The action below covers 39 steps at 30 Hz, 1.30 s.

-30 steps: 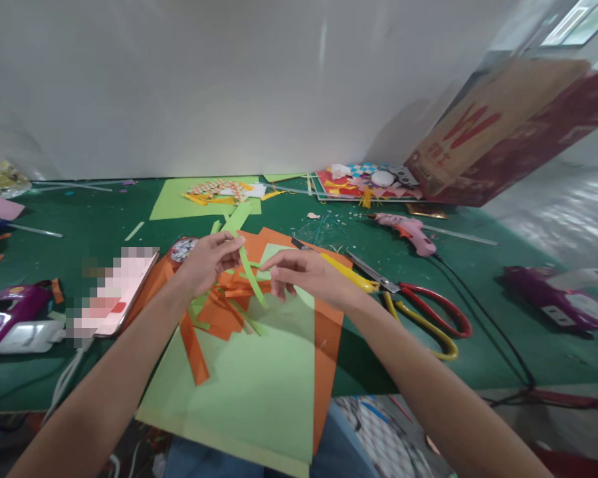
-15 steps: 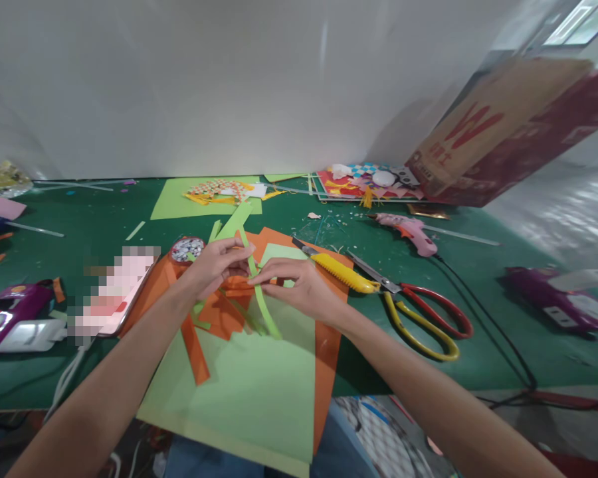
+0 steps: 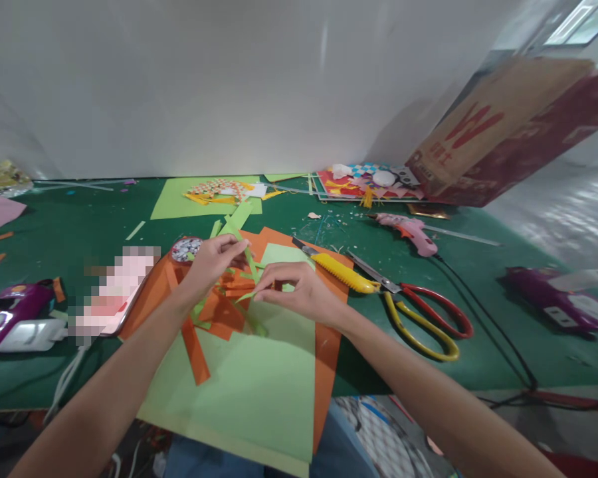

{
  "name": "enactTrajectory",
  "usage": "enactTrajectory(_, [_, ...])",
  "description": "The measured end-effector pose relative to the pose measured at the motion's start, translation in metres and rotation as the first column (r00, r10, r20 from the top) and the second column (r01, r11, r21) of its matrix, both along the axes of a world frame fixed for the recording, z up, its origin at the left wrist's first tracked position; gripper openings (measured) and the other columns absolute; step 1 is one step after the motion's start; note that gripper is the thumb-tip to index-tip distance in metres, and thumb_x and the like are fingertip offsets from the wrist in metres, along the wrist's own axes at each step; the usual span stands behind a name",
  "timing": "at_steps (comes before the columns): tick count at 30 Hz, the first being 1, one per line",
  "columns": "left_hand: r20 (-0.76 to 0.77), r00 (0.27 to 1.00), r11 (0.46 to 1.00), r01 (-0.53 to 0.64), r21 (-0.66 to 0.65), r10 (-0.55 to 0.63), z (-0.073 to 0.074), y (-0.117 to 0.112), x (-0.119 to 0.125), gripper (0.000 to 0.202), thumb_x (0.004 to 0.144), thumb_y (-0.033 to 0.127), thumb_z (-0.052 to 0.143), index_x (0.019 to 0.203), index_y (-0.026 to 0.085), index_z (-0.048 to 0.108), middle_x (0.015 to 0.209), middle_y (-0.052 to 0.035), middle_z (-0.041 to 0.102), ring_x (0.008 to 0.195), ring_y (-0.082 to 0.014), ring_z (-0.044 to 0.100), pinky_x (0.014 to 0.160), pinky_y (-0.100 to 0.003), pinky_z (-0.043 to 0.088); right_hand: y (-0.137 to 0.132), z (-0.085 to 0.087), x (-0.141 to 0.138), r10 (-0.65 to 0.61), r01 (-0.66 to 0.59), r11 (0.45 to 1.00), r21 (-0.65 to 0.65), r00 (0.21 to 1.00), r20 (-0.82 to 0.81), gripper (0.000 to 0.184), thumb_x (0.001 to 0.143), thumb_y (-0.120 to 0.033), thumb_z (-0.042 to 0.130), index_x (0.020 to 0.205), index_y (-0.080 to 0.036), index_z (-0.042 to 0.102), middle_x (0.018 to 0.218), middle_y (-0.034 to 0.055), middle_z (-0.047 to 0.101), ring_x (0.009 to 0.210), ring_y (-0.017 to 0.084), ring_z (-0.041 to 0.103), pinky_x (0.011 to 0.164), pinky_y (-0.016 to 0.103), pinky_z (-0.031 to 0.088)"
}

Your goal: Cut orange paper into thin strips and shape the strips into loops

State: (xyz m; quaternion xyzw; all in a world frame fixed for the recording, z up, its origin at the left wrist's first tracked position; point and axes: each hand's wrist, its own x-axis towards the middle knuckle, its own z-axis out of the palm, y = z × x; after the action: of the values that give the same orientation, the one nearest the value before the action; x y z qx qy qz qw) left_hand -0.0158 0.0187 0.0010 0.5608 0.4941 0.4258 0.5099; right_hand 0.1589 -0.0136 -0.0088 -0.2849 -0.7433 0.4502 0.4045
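Note:
A narrow light-green paper strip (image 3: 252,264) runs between my two hands. My left hand (image 3: 213,262) pinches its upper part between thumb and fingertips. With thumb and forefinger together, my right hand (image 3: 299,287) grips the strip lower down, where it appears bent back towards the left; my fingers partly hide the bend. Below my hands lie loose orange paper strips (image 3: 195,355) and green scraps, on a large light-green sheet (image 3: 249,398). Under that sheet an orange sheet (image 3: 327,372) shows along the right side.
Right of the paper lie a yellow-handled cutter (image 3: 346,272), scissors (image 3: 441,312) with red and yellow handles, and a pink glue gun (image 3: 411,232) with a black cord. On the left are a phone (image 3: 112,292) and a round tin (image 3: 185,249). A paper bag (image 3: 498,126) leans behind.
The strip's long lower end, which hung down over the green sheet, is now bent up and leftward in my right fingers. My left hand has shifted slightly left.

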Motion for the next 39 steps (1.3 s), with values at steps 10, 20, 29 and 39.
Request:
enactTrajectory(10, [-0.173, 0.961, 0.974, 0.223, 0.026, -0.215, 0.003, -0.012, 0.008, 0.024, 0.067, 0.034, 0.071, 0.057, 0.014, 0.063, 0.06, -0.0024, 0.067, 0.061, -0.0164, 0.064, 0.061, -0.025, 0.051, 0.003, -0.002, -0.002, -0.23, 0.231, 0.967, -0.11, 0.973, 0.02, 0.019, 0.075, -0.03, 0.061, 0.062, -0.016, 0.062, 0.061, -0.0002, 0.058, 0.053, 0.009, 0.041, 0.05, 0.024, 0.032])
enactTrajectory(20, [-0.209, 0.912, 0.933, 0.361, 0.005, -0.352, -0.004, -0.016, 0.006, 0.028, 0.079, 0.034, 0.061, 0.059, 0.016, 0.058, 0.065, -0.0051, 0.071, 0.06, -0.0165, 0.068, 0.063, -0.027, 0.054, 0.005, -0.004, -0.002, -0.339, 0.347, 0.933, -0.094, 0.936, 0.092, 0.028, 0.076, -0.038, 0.059, 0.058, -0.018, 0.051, 0.056, -0.0024, 0.049, 0.052, 0.009, 0.041, 0.049, 0.024, 0.032])
enactTrajectory(29, [-0.335, 0.873, 0.917, 0.396, 0.057, -0.356, -0.001, -0.017, 0.006, 0.022, 0.08, 0.026, 0.059, 0.062, 0.015, 0.064, 0.064, -0.0032, 0.071, 0.063, -0.0146, 0.066, 0.06, -0.022, 0.048, 0.008, -0.007, -0.001, -0.345, 0.35, 0.934, -0.076, 0.936, 0.068, 0.015, 0.072, -0.032, 0.061, 0.071, -0.019, 0.054, 0.059, -0.0033, 0.05, 0.056, 0.011, 0.045, 0.052, 0.025, 0.034])
enactTrajectory(39, [-0.259, 0.912, 0.934, 0.349, 0.078, -0.319, 0.005, -0.018, 0.003, 0.015, 0.077, 0.029, 0.063, 0.078, 0.015, 0.067, 0.079, -0.0027, 0.07, 0.074, -0.0158, 0.065, 0.07, -0.025, 0.05, 0.008, 0.003, 0.004, -0.266, 0.221, 0.894, -0.389, 0.962, -0.063, 0.03, 0.062, -0.04, 0.073, 0.058, -0.017, 0.054, 0.053, -0.0061, 0.046, 0.049, 0.007, 0.037, 0.048, 0.023, 0.028])
